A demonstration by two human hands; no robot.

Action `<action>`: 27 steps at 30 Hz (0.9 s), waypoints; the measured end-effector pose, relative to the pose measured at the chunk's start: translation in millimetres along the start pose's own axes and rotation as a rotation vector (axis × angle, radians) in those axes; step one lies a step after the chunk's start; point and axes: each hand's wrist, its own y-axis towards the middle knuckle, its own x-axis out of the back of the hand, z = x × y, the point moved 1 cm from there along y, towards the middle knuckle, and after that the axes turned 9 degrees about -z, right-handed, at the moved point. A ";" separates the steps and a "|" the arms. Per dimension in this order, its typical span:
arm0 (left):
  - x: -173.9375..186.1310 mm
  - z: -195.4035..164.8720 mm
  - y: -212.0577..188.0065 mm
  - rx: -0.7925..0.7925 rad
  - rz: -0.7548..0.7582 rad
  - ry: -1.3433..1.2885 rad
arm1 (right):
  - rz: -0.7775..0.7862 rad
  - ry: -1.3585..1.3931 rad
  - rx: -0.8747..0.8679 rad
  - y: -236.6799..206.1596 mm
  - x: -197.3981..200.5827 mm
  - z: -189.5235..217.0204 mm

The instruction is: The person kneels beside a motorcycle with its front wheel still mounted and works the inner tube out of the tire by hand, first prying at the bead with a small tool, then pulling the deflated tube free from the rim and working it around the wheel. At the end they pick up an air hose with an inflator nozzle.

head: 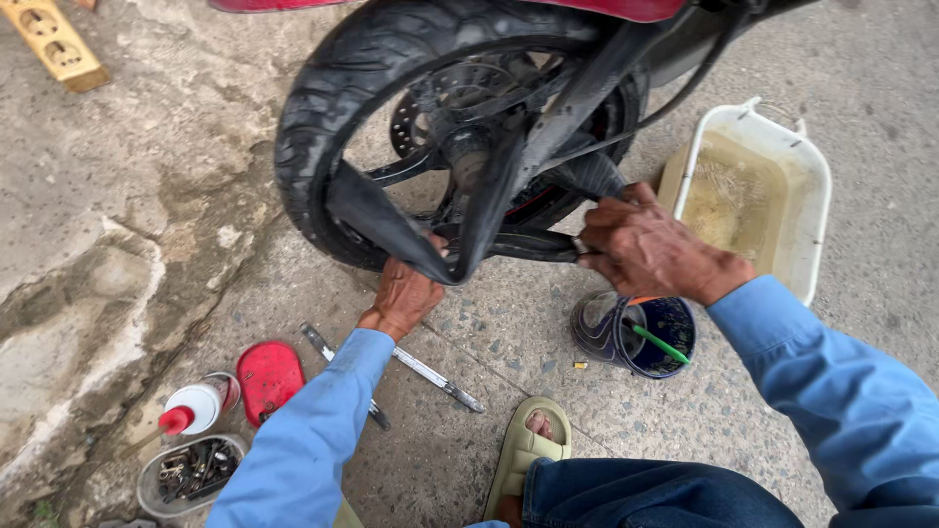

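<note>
A motorcycle wheel with a black tyre [323, 88] stands in front of me. A black inner tube [391, 220] hangs out of it in a loose loop. My left hand [403, 293] grips the tube low at the wheel's bottom. My right hand [646, 244] holds the tube's other stretch to the right, by the rim. Both sleeves are light blue.
A white basin [807, 186] of murky water sits at the right. A dark cup [597, 332] with a green stick stands below my right hand. Tyre levers [440, 376], a red lid [269, 376], a red-tipped bottle [196, 406] and a tub of small parts [191, 474] lie at lower left. My sandalled foot [523, 445] is near.
</note>
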 end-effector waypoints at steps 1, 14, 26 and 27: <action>2.3 -0.1 -2.2 -0.039 -0.015 0.046 | -0.030 0.032 -0.017 2.1 -6.4 -3.9; 90.5 -26.8 0.0 -0.573 -0.142 0.475 | -0.645 0.691 -0.010 65.1 -105.9 73.3; 165.9 -47.0 58.9 -0.075 -0.517 0.035 | -0.497 2.375 -0.401 100.7 -36.7 105.9; 167.4 -41.4 65.7 -0.037 -0.512 -0.003 | -0.498 2.345 -0.440 108.1 -34.5 107.5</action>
